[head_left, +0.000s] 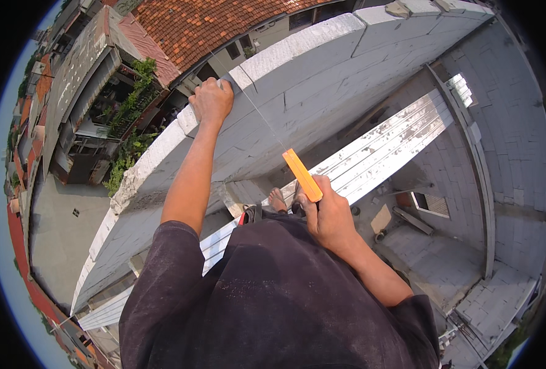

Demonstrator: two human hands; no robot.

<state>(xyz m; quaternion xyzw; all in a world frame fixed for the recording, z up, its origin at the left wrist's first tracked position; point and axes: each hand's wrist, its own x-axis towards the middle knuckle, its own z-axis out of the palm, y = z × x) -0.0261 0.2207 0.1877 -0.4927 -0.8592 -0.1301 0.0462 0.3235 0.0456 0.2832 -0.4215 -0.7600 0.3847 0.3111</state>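
My left hand (pixel 212 100) is on the top of a grey block wall (pixel 322 80), its fingers curled down over the edge. In my right hand (pixel 331 212), closed around its lower end, is a long orange bar-shaped tool (pixel 302 174). A thin pale string (pixel 262 117) runs from the tool's upper end up and left, across the wall top close to my left hand. Whether my left fingers touch the string is hidden.
Below me a ribbed metal plank (pixel 384 147) spans the room, with my bare foot (pixel 277 200) on it. A concrete beam (pixel 470 141) crosses at the right. The floor (pixel 430 261) lies far beneath. Beyond the wall are tiled roofs (pixel 211 24) and a paved yard (pixel 64 234).
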